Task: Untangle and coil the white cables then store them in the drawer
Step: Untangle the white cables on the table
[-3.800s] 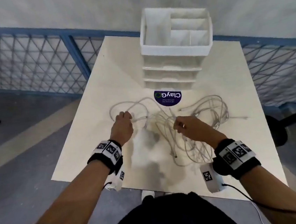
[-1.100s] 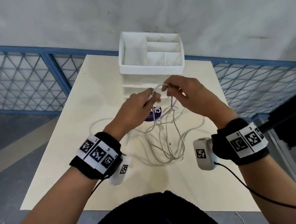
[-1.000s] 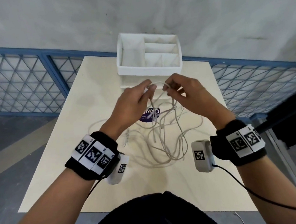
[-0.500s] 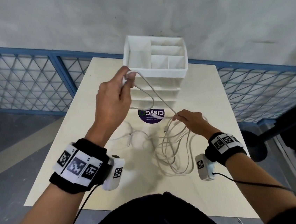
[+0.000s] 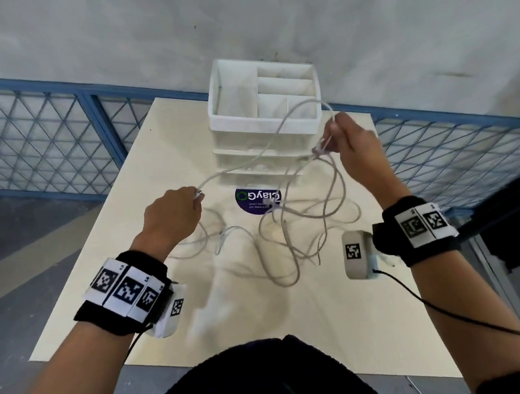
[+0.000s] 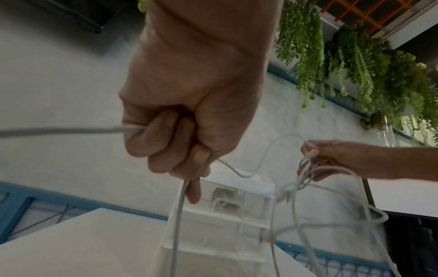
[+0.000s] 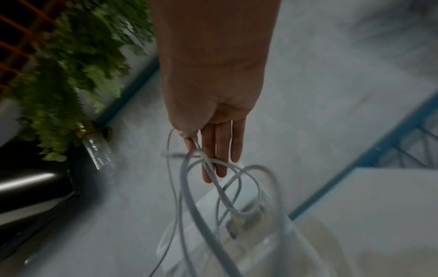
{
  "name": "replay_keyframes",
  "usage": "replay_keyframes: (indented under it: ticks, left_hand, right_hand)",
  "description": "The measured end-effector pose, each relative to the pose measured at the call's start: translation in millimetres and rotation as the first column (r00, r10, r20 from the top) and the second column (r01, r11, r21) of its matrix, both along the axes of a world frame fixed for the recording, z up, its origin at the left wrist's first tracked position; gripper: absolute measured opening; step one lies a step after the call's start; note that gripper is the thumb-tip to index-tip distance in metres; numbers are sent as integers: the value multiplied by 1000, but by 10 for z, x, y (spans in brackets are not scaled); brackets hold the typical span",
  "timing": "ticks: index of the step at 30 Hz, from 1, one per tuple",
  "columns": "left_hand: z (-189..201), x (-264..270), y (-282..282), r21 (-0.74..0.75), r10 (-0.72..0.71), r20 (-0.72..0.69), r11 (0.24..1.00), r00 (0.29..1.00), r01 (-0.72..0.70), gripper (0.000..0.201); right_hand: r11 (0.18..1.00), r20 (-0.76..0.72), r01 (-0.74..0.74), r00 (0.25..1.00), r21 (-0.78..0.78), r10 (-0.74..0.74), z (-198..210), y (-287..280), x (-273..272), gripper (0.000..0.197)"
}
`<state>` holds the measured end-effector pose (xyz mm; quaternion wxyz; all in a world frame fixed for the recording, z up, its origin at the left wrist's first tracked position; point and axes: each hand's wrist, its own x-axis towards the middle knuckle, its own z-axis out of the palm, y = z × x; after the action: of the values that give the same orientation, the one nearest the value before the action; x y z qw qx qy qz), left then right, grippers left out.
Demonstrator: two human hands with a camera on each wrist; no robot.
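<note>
A tangle of white cables (image 5: 291,235) hangs between my hands and trails onto the pale table (image 5: 122,243). My left hand (image 5: 174,215) is low on the left and grips one cable in a fist (image 6: 175,135). My right hand (image 5: 346,146) is raised in front of the white drawer unit (image 5: 264,125) and pinches a bunch of cable loops (image 7: 203,168) between thumb and forefinger, the other fingers straight. One strand runs taut from hand to hand. The drawers look closed.
The drawer unit has an open divided tray on top and stands at the table's far middle. A purple round sticker (image 5: 257,202) lies in front of it. Blue mesh fencing (image 5: 21,138) runs behind the table along a grey wall.
My left hand has dropped from high by the drawer unit to low on the left. My right hand has risen from the table with the cable bunch, up to the unit's right side.
</note>
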<state>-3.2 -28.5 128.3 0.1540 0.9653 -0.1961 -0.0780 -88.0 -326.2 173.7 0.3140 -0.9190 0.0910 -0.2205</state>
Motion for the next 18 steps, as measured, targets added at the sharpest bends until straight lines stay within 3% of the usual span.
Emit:
replay_keyframes:
  ticks: [4,6,9,13,18]
  left_hand:
    - [3,-57,-32,-18,-16,-32,1000,999,15,34]
    - [84,-127,-104,-162,-58,16,985,998,60,39]
    - [312,-277,-285,-393,-183,116,894,976,214,47]
    - [456,-399,-556,-440,-375,35,826,926,352,48]
    - [406,-402,-638,-520,-379,-17,793,925,316,33]
  right_hand:
    - [974,-94,21,995,-226,-43,281,-41,-10,19]
    - [956,-207,-61,978,-288,0,336,-24,-42,20]
    - [915,-307,-286,931,-285,195,307,144,-82,26]
    - [897,-313,-440,857,-31,410,172,482,-105,21]
    - [895,-341,-414,828,165,446,42,633,-184,24]
